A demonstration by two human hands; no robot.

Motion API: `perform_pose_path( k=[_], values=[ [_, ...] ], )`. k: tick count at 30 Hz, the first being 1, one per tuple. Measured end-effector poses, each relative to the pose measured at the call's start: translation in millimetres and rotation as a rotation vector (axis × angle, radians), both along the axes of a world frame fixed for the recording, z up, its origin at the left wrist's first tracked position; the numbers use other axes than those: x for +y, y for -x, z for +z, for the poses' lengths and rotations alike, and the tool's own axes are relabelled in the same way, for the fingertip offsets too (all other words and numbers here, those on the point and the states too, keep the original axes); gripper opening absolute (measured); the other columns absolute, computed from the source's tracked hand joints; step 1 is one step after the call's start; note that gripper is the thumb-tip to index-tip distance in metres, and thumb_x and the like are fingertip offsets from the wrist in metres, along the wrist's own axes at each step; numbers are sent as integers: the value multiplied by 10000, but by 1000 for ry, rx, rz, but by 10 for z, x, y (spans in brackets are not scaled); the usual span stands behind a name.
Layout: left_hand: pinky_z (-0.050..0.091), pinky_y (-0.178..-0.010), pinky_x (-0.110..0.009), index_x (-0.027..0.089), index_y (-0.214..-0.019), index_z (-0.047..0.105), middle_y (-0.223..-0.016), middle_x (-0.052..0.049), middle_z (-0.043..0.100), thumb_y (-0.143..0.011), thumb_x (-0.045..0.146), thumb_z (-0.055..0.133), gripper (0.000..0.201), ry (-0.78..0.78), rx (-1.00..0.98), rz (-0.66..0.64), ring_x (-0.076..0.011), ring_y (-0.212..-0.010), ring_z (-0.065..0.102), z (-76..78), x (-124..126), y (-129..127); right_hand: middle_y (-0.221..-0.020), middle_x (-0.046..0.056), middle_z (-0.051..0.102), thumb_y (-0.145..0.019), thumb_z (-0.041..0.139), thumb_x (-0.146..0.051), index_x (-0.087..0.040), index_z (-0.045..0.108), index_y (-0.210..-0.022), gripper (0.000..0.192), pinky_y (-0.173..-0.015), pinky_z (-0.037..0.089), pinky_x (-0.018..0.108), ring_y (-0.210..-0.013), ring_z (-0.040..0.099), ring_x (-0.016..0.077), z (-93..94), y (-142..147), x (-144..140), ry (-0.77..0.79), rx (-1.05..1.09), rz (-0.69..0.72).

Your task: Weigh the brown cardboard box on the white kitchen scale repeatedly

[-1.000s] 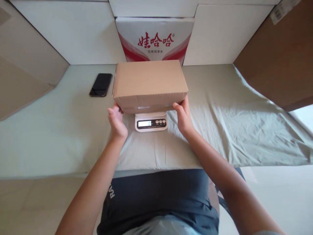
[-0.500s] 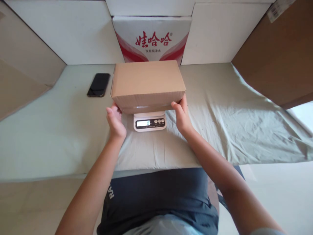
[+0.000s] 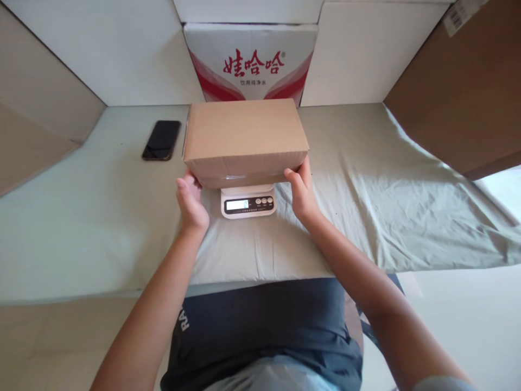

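Observation:
A closed brown cardboard box [image 3: 246, 130] is held level between both hands, over a white digital kitchen scale [image 3: 248, 213]. My left hand [image 3: 191, 203] supports its lower left side, thumb outside and fingertips hidden beneath. At the front right lower corner, my right hand [image 3: 302, 190] grips with the thumb on the front face and fingers along the side. The scale's lit display [image 3: 237, 205] seems to read 0, and its three round buttons sit to the right. Most of the weighing plate is hidden under the box, so I cannot tell whether they touch.
A black phone [image 3: 161, 140] lies left of the box on the pale green cloth [image 3: 366, 179], which is wrinkled at right. Behind stands a white and red carton [image 3: 252, 60]. Large brown cartons flank the table, one left [image 3: 36, 103] and one right [image 3: 459, 92].
Both hands keep the same hold on the box, which has barely moved. The whole view has shifted very slightly.

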State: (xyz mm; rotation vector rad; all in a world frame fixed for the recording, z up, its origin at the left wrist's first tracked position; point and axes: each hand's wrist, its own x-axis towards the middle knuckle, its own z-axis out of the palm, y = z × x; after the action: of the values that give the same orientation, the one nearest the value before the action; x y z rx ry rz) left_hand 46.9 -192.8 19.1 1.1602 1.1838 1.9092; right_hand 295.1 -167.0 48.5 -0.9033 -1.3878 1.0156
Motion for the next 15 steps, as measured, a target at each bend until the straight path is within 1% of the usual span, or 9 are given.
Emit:
perform_pose_path(
  k=[3, 6, 8, 10, 12, 15],
  values=[
    [558, -1177, -529, 216, -1263, 844, -1308, -189, 825, -915, 1114, 392, 1064, -20, 1, 8, -395, -1332, 731, 12, 1, -5, -1685, 88, 648, -915, 649, -647, -370, 505, -1573, 729, -1480, 366, 647, -1677, 496, 376, 4, 4, 9, 9, 34, -20],
    [532, -1224, -547, 209, -1299, 833, -1395, -201, 800, -917, 1118, 347, 1099, -33, -6, 12, -401, -1376, 718, 36, 9, -7, -1807, 53, 536, -888, 652, -699, -392, 476, -1605, 800, -1512, 299, 673, -1769, 392, 374, -15, -5, 33, 28, 65, -61],
    [523, -1238, -564, 194, -1313, 825, -1413, -212, 793, -919, 1120, 330, 1121, -34, -9, 12, -414, -1400, 711, 41, 21, 4, -1853, 37, 478, -889, 635, -749, -396, 443, -1648, 859, -1520, 279, 678, -1808, 336, 364, -38, -16, 53, 32, 62, -71],
    [517, -1236, -585, 187, -1320, 815, -1414, -217, 794, -922, 1120, 308, 1133, -40, -4, 15, -432, -1421, 705, 28, 40, 29, -1882, 31, 434, -894, 603, -804, -395, 403, -1702, 928, -1520, 290, 662, -1826, 311, 354, -66, -27, 74, 19, 42, -71],
    [511, -1224, -601, 209, -1306, 812, -1404, -206, 804, -936, 1110, 267, 1117, -36, 4, 7, -446, -1451, 693, 1, 65, 62, -1900, 25, 401, -896, 576, -841, -399, 366, -1745, 980, -1511, 320, 646, -1834, 301, 347, -98, -39, 96, 6, 17, -75],
    [499, -1211, -612, 237, -1260, 819, -1383, -186, 817, -947, 1096, 197, 1106, -25, -1, 3, -455, -1484, 678, -32, 93, 97, -1912, 11, 388, -908, 573, -840, -425, 341, -1759, 975, -1498, 343, 653, -1841, 295, 344, -152, -57, 122, 2, 31, -86]
  ],
)
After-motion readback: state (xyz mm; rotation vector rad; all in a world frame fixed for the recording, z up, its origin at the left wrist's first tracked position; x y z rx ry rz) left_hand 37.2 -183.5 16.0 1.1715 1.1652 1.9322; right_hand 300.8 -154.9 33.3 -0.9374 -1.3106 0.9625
